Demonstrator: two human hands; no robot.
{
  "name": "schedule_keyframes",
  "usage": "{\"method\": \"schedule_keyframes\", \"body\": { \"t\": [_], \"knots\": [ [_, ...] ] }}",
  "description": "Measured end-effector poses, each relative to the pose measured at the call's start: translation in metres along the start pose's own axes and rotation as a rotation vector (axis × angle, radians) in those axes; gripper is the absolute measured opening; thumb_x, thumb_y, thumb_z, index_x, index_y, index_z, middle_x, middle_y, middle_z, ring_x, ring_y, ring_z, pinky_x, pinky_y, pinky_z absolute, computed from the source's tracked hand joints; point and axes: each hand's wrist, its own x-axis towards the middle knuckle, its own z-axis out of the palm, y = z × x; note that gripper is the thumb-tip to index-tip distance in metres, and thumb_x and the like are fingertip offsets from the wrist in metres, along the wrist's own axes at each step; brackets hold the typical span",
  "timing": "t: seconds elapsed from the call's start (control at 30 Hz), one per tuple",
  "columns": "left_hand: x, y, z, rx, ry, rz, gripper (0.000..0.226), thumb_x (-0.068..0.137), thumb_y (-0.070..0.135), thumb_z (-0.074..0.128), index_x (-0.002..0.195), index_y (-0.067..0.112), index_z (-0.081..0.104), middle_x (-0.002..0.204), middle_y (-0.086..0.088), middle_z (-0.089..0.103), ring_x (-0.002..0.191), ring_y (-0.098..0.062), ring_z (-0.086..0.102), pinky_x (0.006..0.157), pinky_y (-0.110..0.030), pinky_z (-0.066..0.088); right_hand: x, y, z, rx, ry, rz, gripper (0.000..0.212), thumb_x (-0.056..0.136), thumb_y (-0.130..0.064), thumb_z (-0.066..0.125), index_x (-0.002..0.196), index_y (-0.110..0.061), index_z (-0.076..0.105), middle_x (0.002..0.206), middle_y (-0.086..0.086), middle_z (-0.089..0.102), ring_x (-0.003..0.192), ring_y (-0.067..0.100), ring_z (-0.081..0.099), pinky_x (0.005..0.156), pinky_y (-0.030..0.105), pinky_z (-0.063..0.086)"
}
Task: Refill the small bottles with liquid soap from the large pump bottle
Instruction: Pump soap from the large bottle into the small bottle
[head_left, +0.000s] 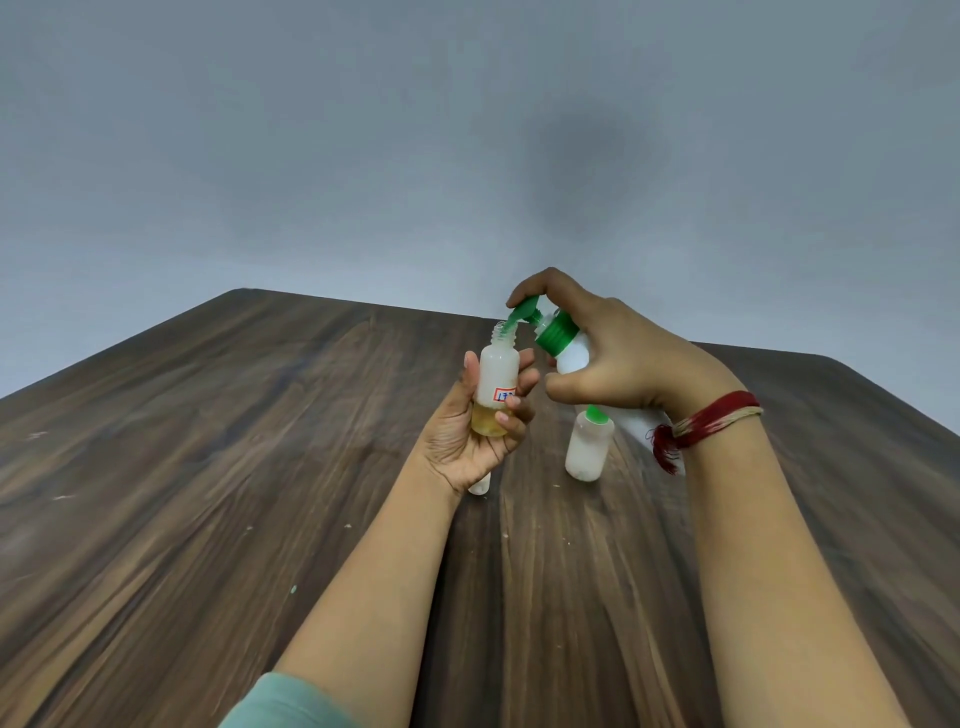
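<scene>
Over the middle of the dark wood table (218, 467), the left hand (462, 447) holds a small bottle (497, 371) upright off the surface, palm toward the camera. Its fingers curl round the lower half from the right and the thumb lies straight up the left side. The bottle is uncapped and translucent white, with yellowish liquid (487, 422) filling only the bottom and a red-and-blue label (504, 396) partly under the fingertips. The right hand (618, 358) grips the large pump bottle (574, 359), a white body with a green collar, tilted with its top leaning left. The index finger is hooked over the green pump head (524, 310) and the thumb and other fingers are curled round the body. The spout tip sits right at the small bottle's open mouth; touching or just above, can't tell. The base of the large bottle is hidden behind the right wrist, so can't tell if it rests on the table. A second small bottle (589, 449) with a green cap stands on the table just below the right hand. A third small bottle (480, 487) is mostly hidden behind the left wrist, only its white end showing. A red thread band (711, 418) is on the right wrist, a teal sleeve (280, 701) on the left arm. A grey wall (363, 130) is behind.
</scene>
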Motion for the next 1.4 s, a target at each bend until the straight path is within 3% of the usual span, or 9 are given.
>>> {"method": "schedule_keyframes", "body": {
  "t": [0.2, 0.43, 0.57, 0.67, 0.83, 0.97, 1.07, 1.17, 1.4],
  "knots": [
    [0.000, 0.001, -0.001, -0.021, -0.026, -0.004, 0.056, 0.066, 0.024, 0.087, 0.109, -0.006, 0.068, 0.094, -0.019, 0.071, 0.066, -0.017, 0.065, 0.053, -0.022, 0.055, 0.001, -0.001, 0.001, -0.022, 0.031, -0.008, 0.065, 0.074, -0.008, 0.065, 0.128, -0.033, 0.042, 0.073, -0.017, 0.050, 0.061, 0.004, 0.048, 0.057, 0.009, 0.039],
    [0.001, 0.000, -0.001, 0.009, -0.016, -0.009, 0.057, 0.064, 0.025, 0.087, 0.109, -0.005, 0.068, 0.093, -0.018, 0.071, 0.066, -0.016, 0.065, 0.052, -0.022, 0.055, -0.001, 0.000, -0.003, -0.011, 0.026, 0.009, 0.072, 0.074, -0.009, 0.067, 0.135, -0.037, 0.038, 0.077, -0.016, 0.051, 0.065, 0.004, 0.051, 0.059, 0.007, 0.039],
    [0.001, 0.001, -0.002, -0.001, -0.025, -0.016, 0.057, 0.067, 0.025, 0.086, 0.112, -0.005, 0.067, 0.095, -0.019, 0.071, 0.067, -0.017, 0.065, 0.054, -0.022, 0.055, -0.001, 0.004, -0.006, -0.018, 0.046, 0.017, 0.073, 0.073, -0.008, 0.065, 0.132, -0.043, 0.037, 0.080, 0.004, 0.059, 0.069, 0.017, 0.053, 0.062, 0.021, 0.043],
    [0.000, 0.001, -0.001, 0.034, 0.013, -0.002, 0.059, 0.061, 0.026, 0.089, 0.109, -0.003, 0.069, 0.092, -0.017, 0.072, 0.065, -0.014, 0.064, 0.052, -0.020, 0.054, -0.002, 0.006, -0.008, 0.021, 0.072, 0.001, 0.074, 0.071, -0.014, 0.065, 0.131, -0.046, 0.035, 0.083, 0.004, 0.063, 0.076, 0.022, 0.058, 0.069, 0.027, 0.046],
    [0.001, 0.001, -0.001, -0.004, 0.016, -0.011, 0.054, 0.063, 0.022, 0.088, 0.106, -0.006, 0.069, 0.093, -0.020, 0.071, 0.066, -0.018, 0.065, 0.052, -0.023, 0.056, -0.002, 0.000, -0.009, 0.179, 0.078, -0.068, 0.077, 0.067, -0.025, 0.063, 0.135, -0.045, 0.032, 0.110, -0.003, 0.063, 0.098, 0.007, 0.062, 0.075, 0.021, 0.050],
    [0.000, 0.000, -0.001, -0.097, -0.058, -0.056, 0.044, 0.075, 0.019, 0.079, 0.109, -0.008, 0.066, 0.098, -0.023, 0.068, 0.073, -0.025, 0.066, 0.059, -0.030, 0.058, 0.000, -0.010, -0.006, 0.231, 0.051, -0.106, 0.078, 0.069, -0.015, 0.064, 0.135, -0.040, 0.031, 0.118, 0.001, 0.059, 0.096, -0.005, 0.060, 0.075, 0.016, 0.046],
    [0.001, 0.000, -0.001, -0.144, -0.097, -0.084, 0.041, 0.080, 0.018, 0.075, 0.111, -0.008, 0.066, 0.100, -0.024, 0.067, 0.076, -0.028, 0.066, 0.062, -0.032, 0.058, 0.000, -0.012, -0.004, 0.228, 0.036, -0.104, 0.080, 0.069, -0.013, 0.064, 0.137, -0.040, 0.032, 0.114, -0.001, 0.061, 0.104, 0.009, 0.062, 0.084, 0.034, 0.054],
    [0.000, 0.000, 0.000, -0.162, -0.084, -0.093, 0.041, 0.078, 0.017, 0.077, 0.109, -0.008, 0.066, 0.099, -0.024, 0.068, 0.075, -0.028, 0.066, 0.060, -0.032, 0.058, -0.001, -0.011, -0.004, 0.198, 0.027, -0.098, 0.081, 0.069, -0.013, 0.066, 0.136, -0.043, 0.033, 0.110, -0.002, 0.063, 0.093, 0.021, 0.064, 0.087, 0.049, 0.054],
    [-0.001, 0.000, 0.001, -0.163, -0.064, -0.086, 0.043, 0.079, 0.018, 0.076, 0.109, -0.010, 0.065, 0.099, -0.025, 0.067, 0.076, -0.028, 0.066, 0.062, -0.033, 0.058, -0.003, -0.013, -0.005, 0.192, 0.031, -0.087, 0.078, 0.068, -0.017, 0.067, 0.134, -0.043, 0.034, 0.111, -0.004, 0.061, 0.089, 0.015, 0.063, 0.086, 0.044, 0.054]
  ]
}}
